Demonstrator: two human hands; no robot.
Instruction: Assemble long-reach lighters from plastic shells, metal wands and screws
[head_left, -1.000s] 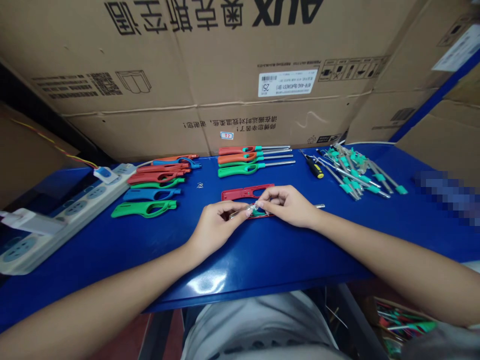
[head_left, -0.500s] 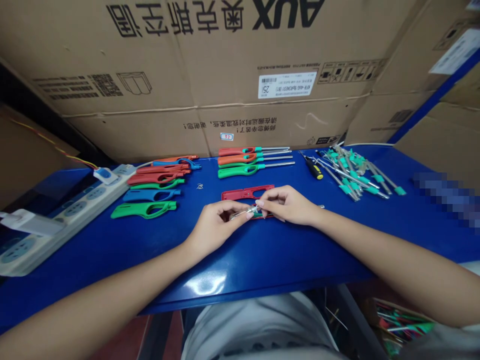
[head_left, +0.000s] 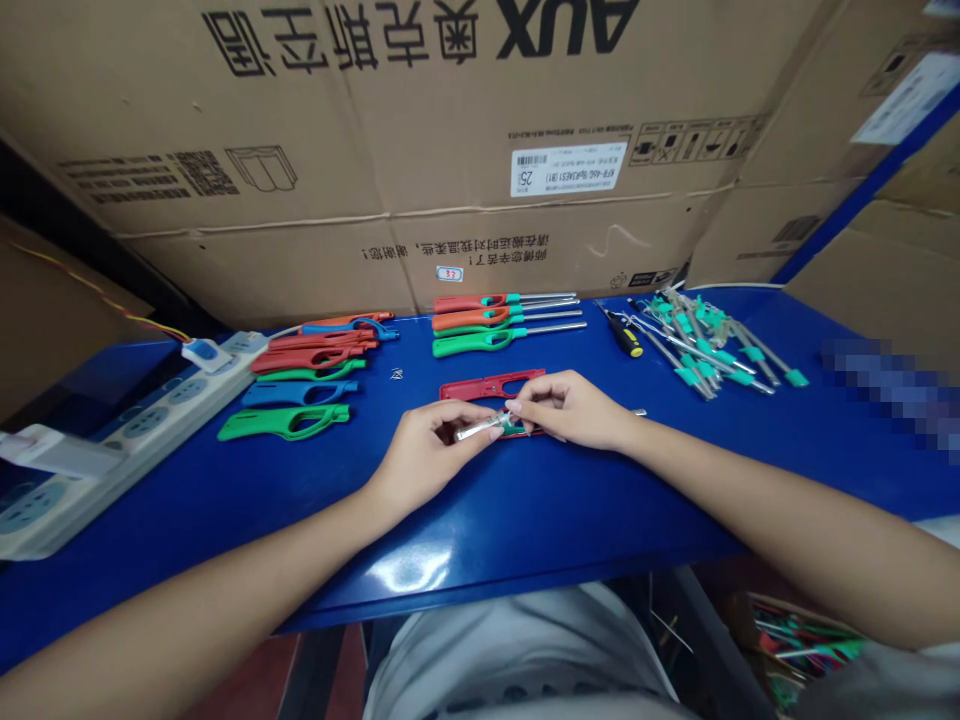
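Observation:
Between the fingers and thumb of my left hand [head_left: 420,455] is a small clear, shiny tube-shaped part [head_left: 474,429], lying roughly level and pointing left. My right hand [head_left: 574,410] pinches at the tube's right end, its thumb and fingertips closed there; the exact contact is partly hidden. Just behind the hands lies an open red lighter casing half [head_left: 466,389] with a handle hole. Beneath my fingers a second red casing piece [head_left: 517,433] shows a bit of green, mostly covered. A metal rod tip [head_left: 639,412] pokes out past my right wrist.
Lighter casings [head_left: 292,392] lie at left beside a white power strip [head_left: 150,430]. Long-nosed lighters [head_left: 469,342] are lined up behind, near small metal bits [head_left: 396,375]. A black-yellow screwdriver [head_left: 625,335] and a pile of metal rods with teal parts [head_left: 712,345] lie at right. A cardboard box [head_left: 300,230] stands behind.
The tube in my left hand has turned slightly and shows more of its shiny side. Both hands stay almost in place; the whole view has shifted a little.

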